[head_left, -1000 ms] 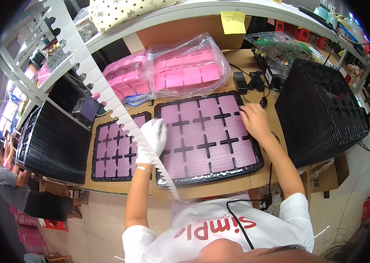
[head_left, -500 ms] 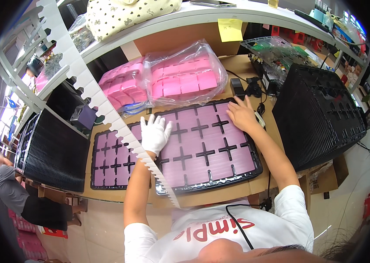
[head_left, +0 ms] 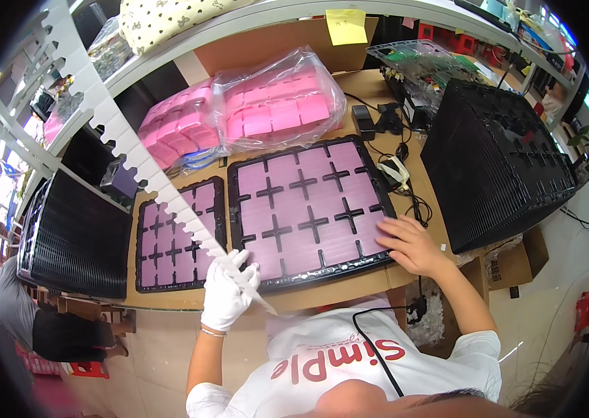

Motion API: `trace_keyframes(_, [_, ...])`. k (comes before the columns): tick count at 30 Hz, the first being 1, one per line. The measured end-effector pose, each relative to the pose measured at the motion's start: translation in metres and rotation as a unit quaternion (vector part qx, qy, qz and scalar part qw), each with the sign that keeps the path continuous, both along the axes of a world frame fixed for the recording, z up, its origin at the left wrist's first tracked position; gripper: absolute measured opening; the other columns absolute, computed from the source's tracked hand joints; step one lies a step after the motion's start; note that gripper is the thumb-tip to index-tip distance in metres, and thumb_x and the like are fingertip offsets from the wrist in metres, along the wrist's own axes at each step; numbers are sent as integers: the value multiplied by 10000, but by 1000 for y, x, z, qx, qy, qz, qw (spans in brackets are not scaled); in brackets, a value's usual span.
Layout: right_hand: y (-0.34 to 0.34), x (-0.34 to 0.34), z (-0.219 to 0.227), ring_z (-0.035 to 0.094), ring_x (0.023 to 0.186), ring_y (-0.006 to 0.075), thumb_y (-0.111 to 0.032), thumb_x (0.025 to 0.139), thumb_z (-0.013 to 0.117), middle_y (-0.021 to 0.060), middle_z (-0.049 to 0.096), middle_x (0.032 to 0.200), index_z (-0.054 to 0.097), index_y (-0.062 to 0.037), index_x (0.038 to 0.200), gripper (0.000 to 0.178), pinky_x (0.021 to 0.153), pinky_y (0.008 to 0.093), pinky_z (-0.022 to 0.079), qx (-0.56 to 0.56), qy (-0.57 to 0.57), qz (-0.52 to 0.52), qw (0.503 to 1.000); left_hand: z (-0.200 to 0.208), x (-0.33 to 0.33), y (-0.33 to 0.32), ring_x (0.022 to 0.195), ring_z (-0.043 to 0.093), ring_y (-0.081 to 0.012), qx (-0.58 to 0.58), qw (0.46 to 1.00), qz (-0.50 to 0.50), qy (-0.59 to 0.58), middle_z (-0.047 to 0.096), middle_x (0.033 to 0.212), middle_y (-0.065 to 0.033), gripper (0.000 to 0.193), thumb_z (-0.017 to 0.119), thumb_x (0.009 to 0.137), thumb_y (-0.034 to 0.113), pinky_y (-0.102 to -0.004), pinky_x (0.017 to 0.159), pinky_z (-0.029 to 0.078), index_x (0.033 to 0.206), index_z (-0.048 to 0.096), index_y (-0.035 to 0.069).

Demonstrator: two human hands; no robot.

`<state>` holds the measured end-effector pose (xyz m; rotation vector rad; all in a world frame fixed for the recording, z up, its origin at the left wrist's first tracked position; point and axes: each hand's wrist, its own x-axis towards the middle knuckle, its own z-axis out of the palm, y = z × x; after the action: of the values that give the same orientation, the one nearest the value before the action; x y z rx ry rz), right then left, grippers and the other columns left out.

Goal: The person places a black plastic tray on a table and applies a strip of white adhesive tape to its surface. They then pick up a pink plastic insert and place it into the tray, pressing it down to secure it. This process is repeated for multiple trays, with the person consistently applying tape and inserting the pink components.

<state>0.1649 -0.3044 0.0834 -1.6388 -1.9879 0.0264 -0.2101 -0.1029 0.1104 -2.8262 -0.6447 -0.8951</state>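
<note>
A black plastic tray (head_left: 303, 280) lies flat on the bench in front of me, its lilac surface broken by black crosses. My left hand (head_left: 228, 292), in a white glove, is at its near left corner with bent fingers closed on the edge; a white notched strip (head_left: 134, 157) crosses the view and partly covers them. My bare right hand (head_left: 414, 245) rests on the near part of the tray's right edge, fingers stretched over the lilac surface. A second black tray (head_left: 220, 209) with the same lilac surface lies to the left, partly behind the strip.
Pink moulded pieces in a clear bag (head_left: 277, 104) lie behind the trays. Tall stacks of black trays stand at the right (head_left: 496, 167) and left (head_left: 75, 237). Cables and a black adapter (head_left: 363, 122) lie at the back right. Another person (head_left: 16, 306) is far left.
Both my hands have come back from the tray's far part to its near edge. My left hand went from lying flat to bent at the corner. The whole view shifted slightly.
</note>
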Motion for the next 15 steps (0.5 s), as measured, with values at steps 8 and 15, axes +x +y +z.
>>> trace_keyframes(8, [8, -14, -41, 238, 1447, 390, -300, 1038, 365, 181, 335, 1528, 478, -61, 1391, 441, 1178, 462, 193, 13, 211, -131, 969, -42, -17, -1, 940, 629, -108, -546, 765, 195, -279, 689, 1088, -90, 461, 702, 915, 212, -248, 878, 496, 1255, 571, -71])
trace_keyframes(15, [13, -17, -35, 52, 1496, 378, -422, 1049, 256, 183, 202, 1594, 339, -30, 1483, 592, 1188, 506, 41, 20, 112, -186, 976, -12, 7, 10, 794, 602, -90, -661, 659, 99, -346, 648, 922, -33, 301, 706, 864, 77, -231, 744, 503, 1114, 555, 0])
